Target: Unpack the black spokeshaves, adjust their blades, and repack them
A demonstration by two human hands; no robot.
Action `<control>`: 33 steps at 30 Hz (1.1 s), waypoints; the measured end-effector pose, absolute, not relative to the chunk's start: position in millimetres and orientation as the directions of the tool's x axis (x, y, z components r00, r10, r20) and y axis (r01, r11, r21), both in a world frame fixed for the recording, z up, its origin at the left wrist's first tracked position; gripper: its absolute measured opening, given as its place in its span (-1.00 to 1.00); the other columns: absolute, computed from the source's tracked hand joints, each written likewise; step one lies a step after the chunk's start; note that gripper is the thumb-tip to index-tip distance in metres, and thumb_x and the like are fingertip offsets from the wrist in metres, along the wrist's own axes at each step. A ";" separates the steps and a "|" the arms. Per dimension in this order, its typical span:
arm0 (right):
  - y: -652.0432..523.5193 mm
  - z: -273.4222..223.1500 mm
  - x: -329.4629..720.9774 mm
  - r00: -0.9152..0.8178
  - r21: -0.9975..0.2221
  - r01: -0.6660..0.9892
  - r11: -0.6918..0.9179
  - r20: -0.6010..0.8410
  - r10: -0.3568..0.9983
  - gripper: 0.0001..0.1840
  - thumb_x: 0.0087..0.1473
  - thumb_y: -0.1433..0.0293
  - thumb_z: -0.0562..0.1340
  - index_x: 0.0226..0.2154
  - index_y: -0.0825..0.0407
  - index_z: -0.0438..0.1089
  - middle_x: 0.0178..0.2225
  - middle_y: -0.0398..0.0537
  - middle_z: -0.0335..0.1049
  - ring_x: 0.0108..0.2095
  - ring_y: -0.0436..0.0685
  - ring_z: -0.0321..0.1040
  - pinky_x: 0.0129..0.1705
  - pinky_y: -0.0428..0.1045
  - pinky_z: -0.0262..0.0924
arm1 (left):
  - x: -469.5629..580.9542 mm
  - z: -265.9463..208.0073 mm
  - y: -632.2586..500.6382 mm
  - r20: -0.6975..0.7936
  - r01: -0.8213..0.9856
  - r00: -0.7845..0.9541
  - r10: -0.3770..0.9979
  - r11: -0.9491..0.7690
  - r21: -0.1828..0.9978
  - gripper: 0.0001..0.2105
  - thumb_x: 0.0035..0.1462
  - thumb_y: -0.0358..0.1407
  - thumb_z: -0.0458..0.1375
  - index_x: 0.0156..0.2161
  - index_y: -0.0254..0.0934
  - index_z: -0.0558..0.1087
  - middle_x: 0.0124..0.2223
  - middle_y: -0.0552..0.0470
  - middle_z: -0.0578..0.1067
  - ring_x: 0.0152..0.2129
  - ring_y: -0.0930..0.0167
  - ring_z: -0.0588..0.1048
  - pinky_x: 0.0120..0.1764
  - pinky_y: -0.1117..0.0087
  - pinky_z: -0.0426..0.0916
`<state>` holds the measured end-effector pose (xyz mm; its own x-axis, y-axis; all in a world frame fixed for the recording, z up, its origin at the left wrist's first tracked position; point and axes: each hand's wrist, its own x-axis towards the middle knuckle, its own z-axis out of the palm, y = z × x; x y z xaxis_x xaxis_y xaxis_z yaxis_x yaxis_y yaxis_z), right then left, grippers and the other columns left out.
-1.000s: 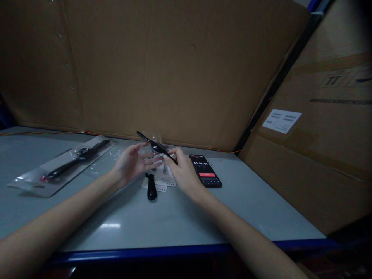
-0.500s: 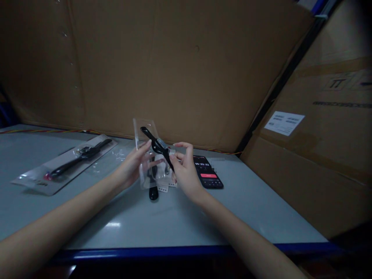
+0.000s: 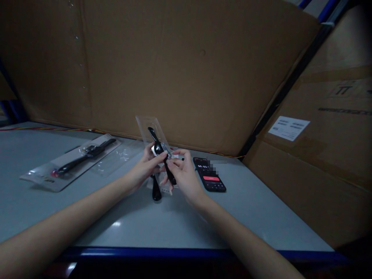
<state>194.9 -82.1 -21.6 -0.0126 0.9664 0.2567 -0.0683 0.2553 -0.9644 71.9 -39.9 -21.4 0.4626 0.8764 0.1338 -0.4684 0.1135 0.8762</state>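
Observation:
A black two-handled spokeshave (image 3: 157, 147) is held tilted between my hands, lying along a clear plastic blister shell (image 3: 143, 123). My left hand (image 3: 147, 164) is closed round the shell, its thumb pressed on the middle of the spokeshave. Fingers of my right hand (image 3: 187, 176) grip the lower handle, near the metal blade part. Below them, a second black handle (image 3: 157, 192) sticks out on the table, the rest of that tool covered by my hands. Pale printed cards (image 3: 167, 190) lie beneath, mostly hidden.
To the left lies a packaged spokeshave (image 3: 77, 163) on a card in clear plastic. A loose clear plastic piece (image 3: 112, 164) is beside it. A phone (image 3: 214, 185) showing a timer lies right of my hands. Cardboard (image 3: 197, 85) walls the back; a large box (image 3: 314, 162) stands right.
The spokeshave has come down against the plastic shell and sits steeper. My left hand has shifted right, its thumb now on the tool's middle. The view has moved slightly.

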 end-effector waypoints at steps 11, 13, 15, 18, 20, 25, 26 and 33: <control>-72.6 -25.7 215.2 -0.110 -0.655 0.603 0.455 0.497 0.861 -0.65 0.06 0.42 0.06 -0.05 -0.05 0.07 -0.49 -0.19 0.35 -0.53 0.01 0.28 -0.51 -0.12 0.09 | 70.2 -29.5 -35.1 0.116 -0.349 0.475 0.873 0.066 0.935 -0.37 -0.07 -0.38 0.23 0.11 -0.12 0.09 -0.24 -0.04 0.47 -0.39 0.37 0.49 -0.32 0.31 0.35; -72.3 -24.4 216.4 -0.145 -0.616 0.632 0.471 0.503 0.852 -0.59 0.06 0.43 0.06 0.00 -0.03 0.04 -0.54 -0.20 0.35 -0.54 0.03 0.26 -0.50 -0.11 0.05 | 70.4 -31.5 -35.5 0.119 -0.346 0.478 0.870 0.062 0.936 -0.39 -0.08 -0.38 0.24 0.09 -0.13 0.12 -0.23 -0.05 0.48 -0.37 0.36 0.49 -0.31 0.32 0.35; -71.0 -24.5 218.2 -0.159 -0.598 0.646 0.474 0.502 0.850 -0.54 0.05 0.41 0.09 0.03 -0.04 0.02 -0.59 -0.23 0.31 -0.57 0.03 0.23 -0.51 -0.12 0.02 | 70.6 -31.6 -36.3 0.126 -0.360 0.486 0.865 0.067 0.931 -0.42 -0.08 -0.38 0.24 0.07 -0.13 0.16 -0.22 -0.06 0.48 -0.37 0.35 0.50 -0.31 0.31 0.35; -67.2 -27.6 221.4 -0.134 -0.588 0.670 0.454 0.505 0.852 -0.48 0.01 0.34 0.15 0.04 -0.05 0.03 -0.65 -0.29 0.19 -0.62 0.00 0.16 -0.54 -0.13 -0.03 | 71.7 -29.8 -37.7 0.133 -0.378 0.499 0.856 0.077 0.923 -0.46 -0.08 -0.40 0.23 0.04 -0.14 0.18 -0.20 -0.07 0.49 -0.40 0.35 0.51 -0.32 0.32 0.36; -64.6 -29.6 222.9 -0.115 -0.602 0.666 0.440 0.500 0.858 -0.45 -0.03 0.29 0.19 0.02 -0.06 0.05 -0.67 -0.33 0.11 -0.64 -0.02 0.12 -0.57 -0.14 -0.06 | 72.4 -29.2 -37.4 0.108 -0.367 0.492 0.864 0.093 0.925 -0.46 -0.09 -0.44 0.23 0.02 -0.17 0.18 -0.24 -0.07 0.50 -0.44 0.36 0.52 -0.35 0.34 0.37; -58.1 -23.6 232.9 -0.105 -0.731 0.523 0.439 0.455 0.884 -0.54 -0.01 0.16 0.14 -0.07 -0.01 0.12 -0.68 -0.32 0.13 -0.67 -0.04 0.10 -0.62 -0.14 -0.05 | 67.1 -30.2 -25.6 -0.016 -0.387 0.461 0.887 0.217 0.896 -0.69 -0.02 -0.47 0.15 -0.12 -0.32 0.26 -0.37 -0.07 0.51 -0.51 0.37 0.52 -0.44 0.38 0.41; -55.7 -21.1 238.7 -0.089 -0.750 0.501 0.433 0.452 0.887 -0.56 0.01 0.14 0.12 -0.09 -0.01 0.14 -0.68 -0.30 0.15 -0.68 -0.04 0.11 -0.63 -0.13 -0.05 | 64.2 -29.9 -21.7 -0.041 -0.402 0.456 0.889 0.247 0.882 -0.74 -0.01 -0.48 0.13 -0.16 -0.34 0.28 -0.37 -0.09 0.52 -0.48 0.36 0.53 -0.42 0.37 0.42; -30.6 -27.7 289.1 0.029 -0.512 0.829 0.222 0.438 0.899 -0.68 -0.08 0.12 0.17 -0.39 0.04 0.34 -0.60 -0.15 0.27 -0.56 0.02 0.22 -0.55 -0.10 -0.04 | 40.5 -14.4 -4.9 -0.166 -0.394 0.252 0.953 0.257 0.882 -0.80 0.02 -0.56 0.03 -0.21 -0.35 0.26 -0.35 -0.12 0.52 -0.43 0.32 0.54 -0.41 0.33 0.47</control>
